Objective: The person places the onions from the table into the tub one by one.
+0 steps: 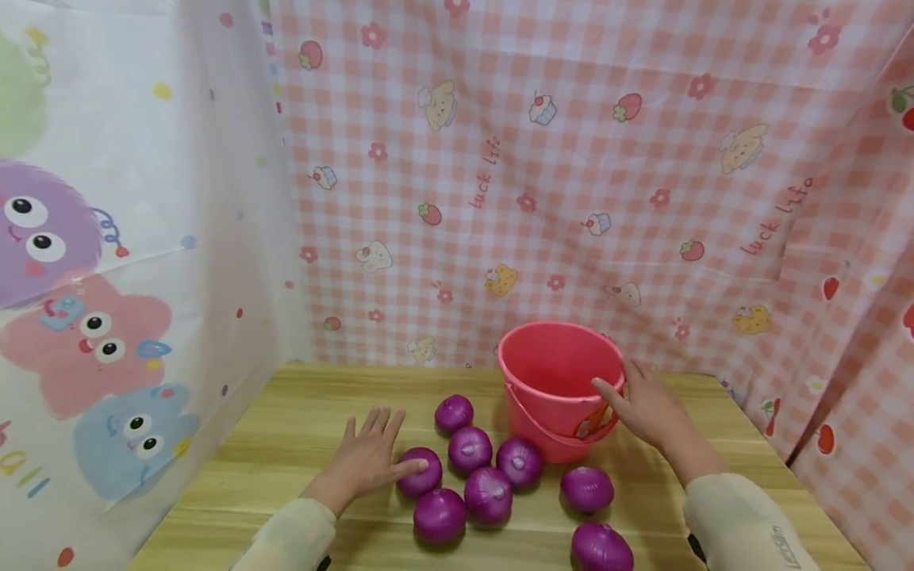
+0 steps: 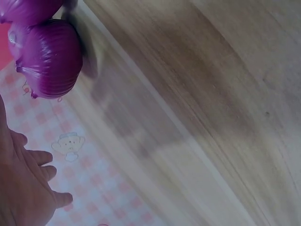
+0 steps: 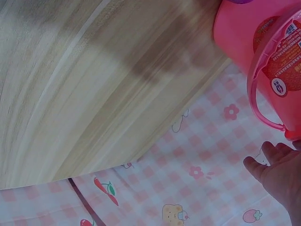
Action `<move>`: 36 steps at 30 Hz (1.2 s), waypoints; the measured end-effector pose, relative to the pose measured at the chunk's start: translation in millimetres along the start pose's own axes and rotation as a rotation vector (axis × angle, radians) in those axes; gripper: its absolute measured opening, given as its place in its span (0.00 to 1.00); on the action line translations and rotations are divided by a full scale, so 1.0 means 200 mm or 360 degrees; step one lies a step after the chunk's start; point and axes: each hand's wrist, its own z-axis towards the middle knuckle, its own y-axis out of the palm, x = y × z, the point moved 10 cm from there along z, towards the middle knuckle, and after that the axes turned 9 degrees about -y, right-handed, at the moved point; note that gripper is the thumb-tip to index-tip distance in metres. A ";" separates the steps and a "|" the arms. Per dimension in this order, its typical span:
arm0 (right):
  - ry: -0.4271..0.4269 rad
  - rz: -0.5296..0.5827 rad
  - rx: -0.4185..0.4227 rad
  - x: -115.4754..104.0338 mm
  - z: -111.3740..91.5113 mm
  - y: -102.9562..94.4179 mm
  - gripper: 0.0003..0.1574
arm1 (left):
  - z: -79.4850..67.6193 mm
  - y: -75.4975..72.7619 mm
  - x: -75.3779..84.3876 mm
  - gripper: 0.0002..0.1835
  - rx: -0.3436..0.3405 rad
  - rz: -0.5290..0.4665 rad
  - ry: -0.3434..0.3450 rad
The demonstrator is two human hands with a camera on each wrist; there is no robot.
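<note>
My left hand (image 1: 366,458) is spread with straight fingers over the table. Its thumb overlaps a purple onion (image 1: 423,482) in the head view; whether it touches cannot be told. To the right lie several more purple onions (image 1: 489,496) in a loose group. My right hand (image 1: 655,414) is at the right side of a pink bucket (image 1: 524,412), fingers loosely extended and thumb in front of the rim. The bucket stands upright with its handle (image 3: 254,89) hanging down. In the left wrist view, the left hand (image 2: 23,183) is below an onion (image 2: 51,59).
Two onions lie apart from the group, one in front of the bucket (image 1: 587,489) and another at the near edge of view (image 1: 603,547). A wooden table (image 1: 286,444) bears everything. Behind it hangs a pink checked cloth (image 1: 400,198), with a cartoon-print cloth (image 1: 221,238) at left.
</note>
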 end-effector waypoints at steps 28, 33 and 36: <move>-0.0012 0.0091 0.0038 -0.01 -0.02 0.01 0.54 | -0.05 0.16 -0.03 0.51 -0.0463 -0.0866 0.0084; -0.0001 0.0106 0.0030 0.00 -0.02 0.02 0.54 | -0.05 0.17 -0.01 0.51 -0.0480 -0.0865 0.0131; 0.0001 0.0121 0.0034 0.00 -0.02 0.02 0.54 | -0.04 0.17 0.00 0.50 -0.0471 -0.0856 0.0160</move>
